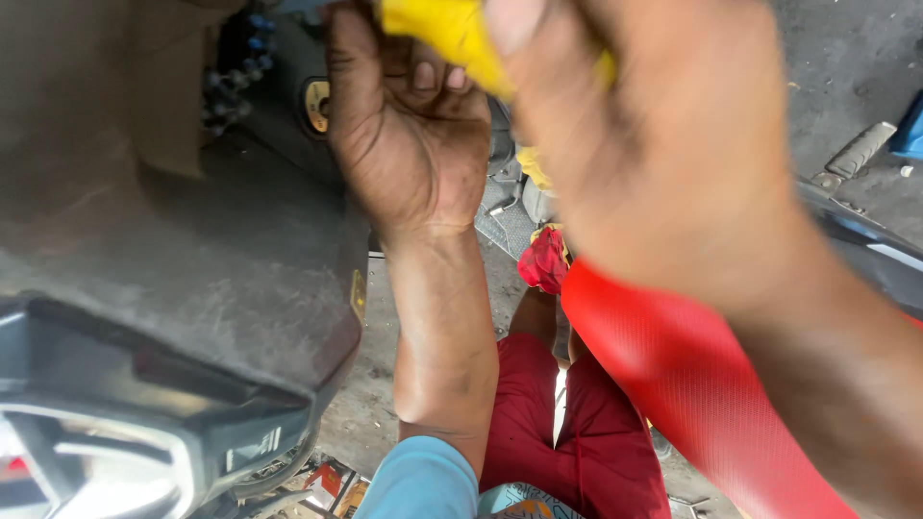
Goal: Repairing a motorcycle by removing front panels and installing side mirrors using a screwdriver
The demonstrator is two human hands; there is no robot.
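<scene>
— What is seen nearest the lens?

— The right hand [663, 144], large and blurred, is raised close to the camera. It is closed over a yellow cloth [452, 34] at the top edge of the frame.

— And the biggest thing around it?

— A dusty dark scooter body [192, 259] fills the left side; its rounded edge is met just beside the left forearm. A red panel [673, 384] is laid slanting across the lower right. Between the two, a narrow gap of concrete floor [375, 384] is left, and red trousers [529, 423] are seen in it. More bare floor is seen at the top right.

— How is the left hand [409, 125] held?

— It is lifted upright, knuckles to the camera, fingers curled shut on the same yellow cloth. The two hands are held close together, touching or nearly so. A blue sleeve [423, 481] is seen at the elbow.

— Anything smaller?

— A crumpled red rag [543, 259] is seen just below the hands.
</scene>
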